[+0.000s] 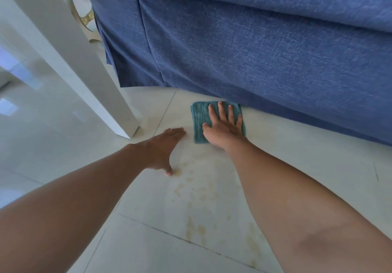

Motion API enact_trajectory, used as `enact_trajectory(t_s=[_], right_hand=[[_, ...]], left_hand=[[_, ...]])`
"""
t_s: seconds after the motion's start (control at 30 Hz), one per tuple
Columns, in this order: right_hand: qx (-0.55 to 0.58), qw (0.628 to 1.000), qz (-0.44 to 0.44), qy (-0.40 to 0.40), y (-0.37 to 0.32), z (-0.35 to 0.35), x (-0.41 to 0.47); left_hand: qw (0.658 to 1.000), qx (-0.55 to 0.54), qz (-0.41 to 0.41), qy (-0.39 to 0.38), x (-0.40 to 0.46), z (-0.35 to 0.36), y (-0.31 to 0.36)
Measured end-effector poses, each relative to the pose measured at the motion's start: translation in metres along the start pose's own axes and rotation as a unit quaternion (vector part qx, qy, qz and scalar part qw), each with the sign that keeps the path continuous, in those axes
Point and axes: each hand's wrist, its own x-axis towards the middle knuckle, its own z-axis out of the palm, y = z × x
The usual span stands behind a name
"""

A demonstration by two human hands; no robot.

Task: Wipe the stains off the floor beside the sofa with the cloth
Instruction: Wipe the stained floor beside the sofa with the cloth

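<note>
Two bare forearms reach forward from the near edge of the view over a pale tiled floor (297,137). Yellowish stains (191,226) lie scattered between the arms, crossing a dark grout line and thinning toward the hands; most appear not yet wiped. The left hand (165,147) rests flat on the tile, fingers together and thumb spread, holding nothing, apparently as a brace. Just beside it, the right hand (224,128) presses palm-down with fingers spread on a folded teal cloth (199,120), pinning it flat rather than gripping it. The cloth lies on the floor at the far end of the stained area, touching or nearly touching the hem of the blue sofa (254,50). The cloth looks soft, light and limp; it would likely bunch if pushed from one edge, so pressure is best applied through the open palm at its centre. A white table leg (118,107) stands to the left, well apart from the cloth.
</note>
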Motion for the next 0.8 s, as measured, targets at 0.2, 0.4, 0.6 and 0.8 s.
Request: enact_trajectory(t_s=[0.2,0.4,0.6,0.8], right_hand=[[-0.006,0.999,-0.036,0.022,-0.009,0.022,-0.022],[-0.002,0.997,-0.058,0.046,-0.015,0.046,-0.062],[0.012,0.996,-0.067,0.055,-0.02,0.071,-0.112],[0.024,0.995,-0.078,0.058,-0.026,0.094,-0.166]], left_hand=[[0.999,-0.029,0.003,0.024,-0.026,0.011,-0.016],[1.0,0.022,-0.019,-0.007,-0.043,0.01,-0.021],[0.997,0.048,-0.021,-0.053,-0.047,0.006,-0.021],[0.988,0.128,-0.035,-0.083,-0.051,0.008,-0.029]])
